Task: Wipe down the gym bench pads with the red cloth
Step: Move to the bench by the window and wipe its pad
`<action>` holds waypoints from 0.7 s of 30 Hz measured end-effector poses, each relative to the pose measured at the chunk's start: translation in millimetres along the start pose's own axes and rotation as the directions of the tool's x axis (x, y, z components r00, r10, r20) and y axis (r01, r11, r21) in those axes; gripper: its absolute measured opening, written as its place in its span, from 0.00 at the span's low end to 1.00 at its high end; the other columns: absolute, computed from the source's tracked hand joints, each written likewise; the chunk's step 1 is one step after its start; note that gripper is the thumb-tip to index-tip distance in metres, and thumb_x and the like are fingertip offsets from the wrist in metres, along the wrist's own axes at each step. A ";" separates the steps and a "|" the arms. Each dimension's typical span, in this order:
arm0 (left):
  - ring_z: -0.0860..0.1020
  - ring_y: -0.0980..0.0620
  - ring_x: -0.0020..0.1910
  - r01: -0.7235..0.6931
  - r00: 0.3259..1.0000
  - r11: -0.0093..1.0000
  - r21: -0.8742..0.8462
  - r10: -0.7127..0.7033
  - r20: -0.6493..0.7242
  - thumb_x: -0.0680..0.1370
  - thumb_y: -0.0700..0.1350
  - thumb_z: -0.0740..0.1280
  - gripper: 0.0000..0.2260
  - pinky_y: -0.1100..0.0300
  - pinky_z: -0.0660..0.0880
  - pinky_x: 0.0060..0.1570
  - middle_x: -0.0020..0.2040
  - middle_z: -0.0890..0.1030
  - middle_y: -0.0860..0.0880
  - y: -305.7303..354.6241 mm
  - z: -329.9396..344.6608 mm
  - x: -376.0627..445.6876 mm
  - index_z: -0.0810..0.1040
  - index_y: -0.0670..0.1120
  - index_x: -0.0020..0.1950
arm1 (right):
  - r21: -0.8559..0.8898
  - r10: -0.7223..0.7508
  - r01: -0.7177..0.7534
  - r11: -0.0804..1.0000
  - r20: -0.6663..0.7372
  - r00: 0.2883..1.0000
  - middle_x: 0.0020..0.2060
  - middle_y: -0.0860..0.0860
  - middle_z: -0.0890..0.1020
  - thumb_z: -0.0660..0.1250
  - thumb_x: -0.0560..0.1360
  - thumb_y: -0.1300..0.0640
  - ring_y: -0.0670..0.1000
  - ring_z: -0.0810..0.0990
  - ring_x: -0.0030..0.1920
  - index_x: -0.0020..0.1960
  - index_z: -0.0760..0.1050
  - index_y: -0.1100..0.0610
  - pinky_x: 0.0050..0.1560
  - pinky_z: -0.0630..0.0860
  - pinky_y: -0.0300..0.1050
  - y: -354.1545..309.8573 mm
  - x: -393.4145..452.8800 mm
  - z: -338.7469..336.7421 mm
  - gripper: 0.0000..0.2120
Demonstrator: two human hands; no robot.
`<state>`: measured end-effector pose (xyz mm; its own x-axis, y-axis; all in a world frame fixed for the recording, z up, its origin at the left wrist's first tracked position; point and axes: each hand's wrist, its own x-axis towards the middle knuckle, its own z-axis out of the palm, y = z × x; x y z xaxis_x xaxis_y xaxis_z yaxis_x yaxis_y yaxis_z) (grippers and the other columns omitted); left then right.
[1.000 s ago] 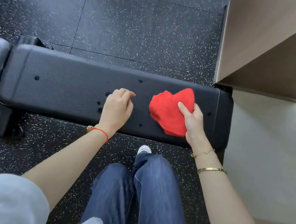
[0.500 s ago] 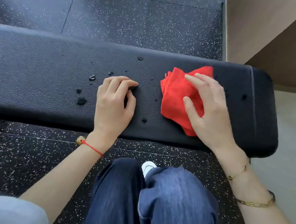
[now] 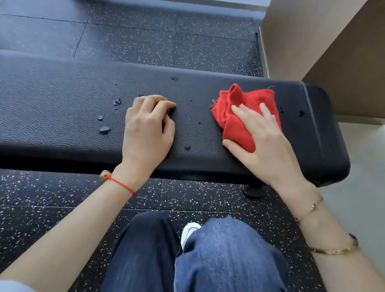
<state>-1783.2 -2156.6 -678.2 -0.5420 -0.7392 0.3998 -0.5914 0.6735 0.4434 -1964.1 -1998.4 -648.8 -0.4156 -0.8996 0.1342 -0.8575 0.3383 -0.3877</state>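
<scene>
The black gym bench pad point(image 3: 41, 109) runs across the middle of the view, its right end rounded. A crumpled red cloth point(image 3: 240, 125) lies on the pad near that end. My right hand point(image 3: 265, 142) lies on top of the cloth, fingers stretched out and pressing it onto the pad, thumb along its near edge. My left hand point(image 3: 147, 131) rests on the pad to the left of the cloth, fingers curled under and holding nothing. Several small dark spots point(image 3: 104, 130) dot the pad left of my left hand.
Speckled black rubber floor point(image 3: 127, 42) lies beyond and in front of the bench. A brown column point(image 3: 341, 43) stands close behind the pad's right end, with pale floor point(image 3: 378, 175) to its right. My knees in blue jeans point(image 3: 204, 274) are just before the bench.
The view has drawn closer to the bench. My right hand has flattened out over the cloth, which is more bunched than before. My left hand stays curled in the same place.
</scene>
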 end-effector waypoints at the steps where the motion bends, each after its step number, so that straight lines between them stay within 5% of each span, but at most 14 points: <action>1: 0.73 0.45 0.61 -0.002 1.000 1.000 0.005 0.002 0.003 0.77 0.41 0.62 0.12 0.52 0.68 0.58 0.58 0.79 0.49 0.3 -0.2 -0.1 0.80 0.45 0.58 | -0.006 0.039 -0.039 0.999 0.007 0.999 0.75 0.46 0.62 0.66 0.72 0.39 0.56 0.52 0.77 0.73 0.61 0.44 0.75 0.53 0.58 1.8 8.1 -0.9 0.32; 5: 0.73 0.43 0.60 0.007 1.000 1.000 0.021 -0.007 0.011 0.76 0.41 0.63 0.11 0.50 0.69 0.57 0.58 0.79 0.48 1.6 -1.6 1.1 0.80 0.46 0.57 | 0.013 0.111 -0.111 0.994 0.001 0.994 0.76 0.52 0.60 0.67 0.72 0.42 0.59 0.52 0.76 0.72 0.64 0.47 0.76 0.49 0.55 -15.4 50.0 7.4 0.30; 12: 0.73 0.44 0.60 0.023 0.999 1.000 0.007 -0.023 0.022 0.76 0.41 0.63 0.12 0.51 0.69 0.58 0.58 0.79 0.49 1.2 -2.2 -0.4 0.80 0.46 0.57 | 0.027 -0.059 0.060 0.998 -0.036 0.998 0.71 0.45 0.69 0.64 0.76 0.53 0.54 0.58 0.75 0.69 0.68 0.47 0.75 0.54 0.52 -29.4 14.8 18.2 0.22; 21: 0.73 0.45 0.59 0.032 0.999 0.999 -0.006 -0.032 0.018 0.76 0.41 0.62 0.12 0.51 0.69 0.57 0.58 0.79 0.50 1.6 -0.6 -0.2 0.80 0.46 0.57 | 0.003 0.130 -0.130 0.992 -0.075 0.989 0.71 0.49 0.69 0.62 0.78 0.53 0.61 0.59 0.74 0.68 0.70 0.49 0.73 0.55 0.54 -11.4 59.2 7.6 0.18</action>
<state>-1783.7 -2155.4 -677.1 -0.5334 -0.7601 0.3711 -0.6050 0.6495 0.4606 -1976.6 -2057.7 -643.3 -0.5450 -0.8248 0.1508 -0.7952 0.4514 -0.4049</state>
